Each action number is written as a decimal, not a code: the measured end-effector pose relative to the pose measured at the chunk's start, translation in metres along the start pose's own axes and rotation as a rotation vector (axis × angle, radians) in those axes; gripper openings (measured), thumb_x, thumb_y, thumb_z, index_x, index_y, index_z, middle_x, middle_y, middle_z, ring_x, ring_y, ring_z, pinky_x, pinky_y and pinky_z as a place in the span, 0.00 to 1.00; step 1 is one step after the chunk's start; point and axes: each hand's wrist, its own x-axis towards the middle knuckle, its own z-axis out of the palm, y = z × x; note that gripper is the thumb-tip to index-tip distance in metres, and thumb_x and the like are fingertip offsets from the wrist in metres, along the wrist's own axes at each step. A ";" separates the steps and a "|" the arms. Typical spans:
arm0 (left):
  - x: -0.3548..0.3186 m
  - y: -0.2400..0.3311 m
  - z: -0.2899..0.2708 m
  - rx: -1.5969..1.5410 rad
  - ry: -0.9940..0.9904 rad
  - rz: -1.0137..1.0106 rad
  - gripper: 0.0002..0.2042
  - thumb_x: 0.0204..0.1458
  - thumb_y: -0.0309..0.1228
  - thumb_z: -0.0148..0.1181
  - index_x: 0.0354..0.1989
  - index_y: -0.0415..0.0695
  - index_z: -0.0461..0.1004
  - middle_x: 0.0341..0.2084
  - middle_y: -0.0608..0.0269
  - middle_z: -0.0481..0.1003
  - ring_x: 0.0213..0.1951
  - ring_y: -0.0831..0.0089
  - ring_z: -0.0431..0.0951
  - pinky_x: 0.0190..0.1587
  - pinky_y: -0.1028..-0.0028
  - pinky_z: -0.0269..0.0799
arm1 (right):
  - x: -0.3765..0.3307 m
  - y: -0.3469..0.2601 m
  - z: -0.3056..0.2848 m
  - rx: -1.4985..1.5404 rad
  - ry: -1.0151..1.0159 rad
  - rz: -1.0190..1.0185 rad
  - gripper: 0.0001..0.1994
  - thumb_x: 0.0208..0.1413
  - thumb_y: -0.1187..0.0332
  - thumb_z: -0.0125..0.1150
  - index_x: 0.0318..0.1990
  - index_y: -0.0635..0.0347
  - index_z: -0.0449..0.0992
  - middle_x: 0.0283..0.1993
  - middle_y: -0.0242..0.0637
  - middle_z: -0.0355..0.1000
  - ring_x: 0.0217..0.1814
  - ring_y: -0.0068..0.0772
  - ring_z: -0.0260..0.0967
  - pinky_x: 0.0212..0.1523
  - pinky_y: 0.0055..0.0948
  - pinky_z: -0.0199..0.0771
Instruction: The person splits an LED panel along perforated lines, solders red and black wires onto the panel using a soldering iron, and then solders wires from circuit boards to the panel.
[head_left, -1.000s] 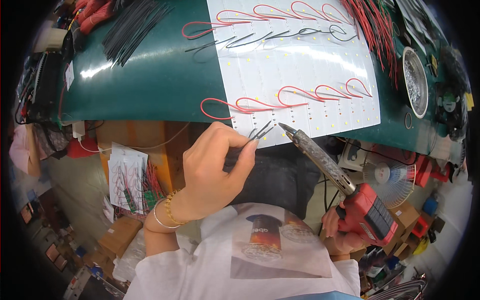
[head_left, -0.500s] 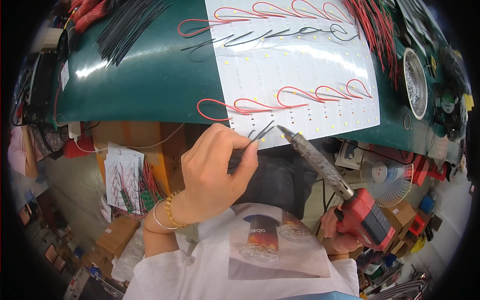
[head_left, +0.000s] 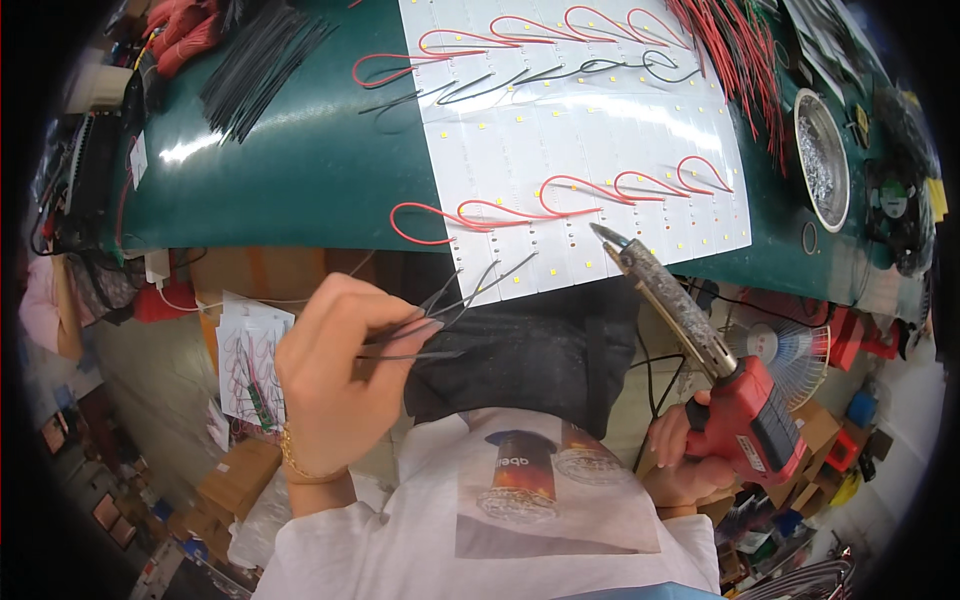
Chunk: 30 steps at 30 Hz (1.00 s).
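Note:
My left hand [head_left: 345, 375] pinches several thin black wires [head_left: 470, 298] between thumb and fingers, just off the table's front edge. Their tips fan out toward the near edge of a white LED board sheet [head_left: 560, 125]. Red wire loops [head_left: 580, 186] and, farther back, black wires [head_left: 550, 72] lie across that sheet, which carries small yellow LEDs. In my right hand [head_left: 690, 455] is a red-handled soldering gun [head_left: 745, 420]. Its dark tip points up and left, above the sheet's near part and to the right of the black wires in my left hand.
Bundles of black wires [head_left: 262, 70] and red wires [head_left: 735, 70] lie on the green table [head_left: 300, 195]. A round metal bowl [head_left: 838, 165] stands at the right. Below the table are a fan [head_left: 790, 345], cardboard boxes [head_left: 238, 470] and wired boards [head_left: 245, 350].
My left hand has drawn back left and down with the black wires, which are now spread apart. The soldering gun has shifted slightly right, its tip farther from them.

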 end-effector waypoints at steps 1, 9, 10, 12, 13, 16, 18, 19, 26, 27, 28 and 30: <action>-0.001 0.000 -0.003 -0.087 0.014 -0.066 0.09 0.38 0.15 0.64 0.27 0.37 0.71 0.24 0.59 0.71 0.22 0.73 0.71 0.21 0.77 0.67 | 0.003 -0.003 0.001 0.007 -0.009 0.002 0.50 0.38 0.28 0.50 0.57 0.68 0.58 0.11 0.25 0.58 0.11 0.21 0.55 0.14 0.22 0.58; 0.015 0.024 0.020 -0.730 -0.030 -0.413 0.06 0.44 0.19 0.64 0.26 0.36 0.72 0.26 0.64 0.75 0.22 0.86 0.69 0.23 0.84 0.66 | 0.011 -0.006 -0.005 0.062 -0.149 -0.008 0.49 0.40 0.30 0.52 0.57 0.68 0.58 0.11 0.25 0.58 0.10 0.21 0.54 0.15 0.21 0.59; 0.020 0.021 0.022 -0.527 -0.121 -0.355 0.05 0.44 0.21 0.65 0.25 0.36 0.73 0.23 0.66 0.75 0.21 0.88 0.67 0.21 0.84 0.63 | 0.008 -0.003 -0.012 0.059 -0.142 -0.007 0.49 0.40 0.30 0.52 0.57 0.68 0.58 0.11 0.25 0.58 0.10 0.21 0.54 0.15 0.21 0.59; 0.015 0.011 0.039 -0.478 -0.047 -0.334 0.05 0.42 0.22 0.66 0.22 0.38 0.74 0.19 0.66 0.73 0.18 0.85 0.65 0.19 0.83 0.58 | 0.001 0.005 -0.028 0.102 -0.153 -0.011 0.49 0.40 0.29 0.51 0.57 0.68 0.57 0.11 0.25 0.58 0.10 0.21 0.54 0.15 0.21 0.60; 0.016 0.011 0.044 -0.340 -0.041 -0.246 0.05 0.41 0.22 0.66 0.22 0.38 0.74 0.18 0.65 0.72 0.18 0.82 0.65 0.18 0.81 0.58 | 0.000 0.002 -0.023 0.103 -0.146 -0.010 0.49 0.40 0.29 0.51 0.57 0.68 0.57 0.11 0.25 0.58 0.10 0.21 0.54 0.15 0.21 0.60; 0.021 0.014 0.053 -0.147 0.006 -0.105 0.06 0.38 0.21 0.66 0.21 0.38 0.73 0.15 0.62 0.69 0.16 0.73 0.66 0.18 0.77 0.59 | -0.002 -0.005 -0.010 -0.048 0.028 0.057 0.50 0.40 0.28 0.50 0.57 0.69 0.57 0.11 0.26 0.58 0.10 0.21 0.54 0.16 0.22 0.60; 0.021 0.012 0.055 -0.121 0.027 -0.122 0.06 0.38 0.21 0.65 0.20 0.39 0.72 0.15 0.64 0.68 0.16 0.73 0.66 0.19 0.76 0.59 | 0.001 -0.006 -0.021 -0.094 -0.188 0.158 0.51 0.38 0.26 0.49 0.54 0.70 0.59 0.11 0.27 0.58 0.10 0.22 0.54 0.16 0.24 0.59; 0.022 0.012 0.056 -0.122 0.025 -0.125 0.06 0.38 0.21 0.65 0.20 0.39 0.72 0.15 0.64 0.68 0.16 0.73 0.66 0.19 0.76 0.59 | 0.004 -0.007 -0.021 -0.095 -0.188 0.161 0.51 0.38 0.26 0.49 0.54 0.70 0.59 0.11 0.27 0.58 0.10 0.22 0.54 0.16 0.24 0.59; 0.023 0.012 0.060 -0.056 0.038 -0.099 0.06 0.38 0.22 0.65 0.20 0.40 0.71 0.13 0.66 0.65 0.15 0.74 0.65 0.18 0.75 0.58 | 0.001 0.006 -0.027 0.002 -0.196 0.080 0.34 0.40 0.35 0.58 0.23 0.65 0.66 0.16 0.30 0.63 0.16 0.22 0.62 0.19 0.20 0.59; 0.022 0.013 0.059 -0.046 0.047 -0.106 0.06 0.39 0.22 0.65 0.20 0.40 0.71 0.13 0.66 0.65 0.15 0.74 0.65 0.18 0.75 0.58 | -0.001 0.010 -0.032 -0.097 -0.204 0.047 0.34 0.40 0.34 0.57 0.26 0.65 0.66 0.16 0.29 0.63 0.15 0.22 0.61 0.19 0.20 0.59; 0.028 0.014 0.060 -0.056 0.039 -0.106 0.06 0.39 0.22 0.65 0.20 0.40 0.71 0.13 0.66 0.65 0.15 0.74 0.65 0.18 0.75 0.58 | -0.003 0.009 -0.041 -0.106 -0.194 0.051 0.34 0.40 0.34 0.57 0.26 0.65 0.66 0.16 0.29 0.63 0.15 0.22 0.61 0.19 0.20 0.59; 0.027 0.016 0.058 -0.044 0.044 -0.105 0.07 0.38 0.22 0.65 0.20 0.41 0.71 0.13 0.66 0.65 0.15 0.74 0.64 0.18 0.75 0.58 | -0.010 0.015 -0.058 -0.426 -0.281 -0.105 0.35 0.40 0.35 0.57 0.31 0.65 0.64 0.15 0.29 0.63 0.14 0.22 0.60 0.18 0.20 0.59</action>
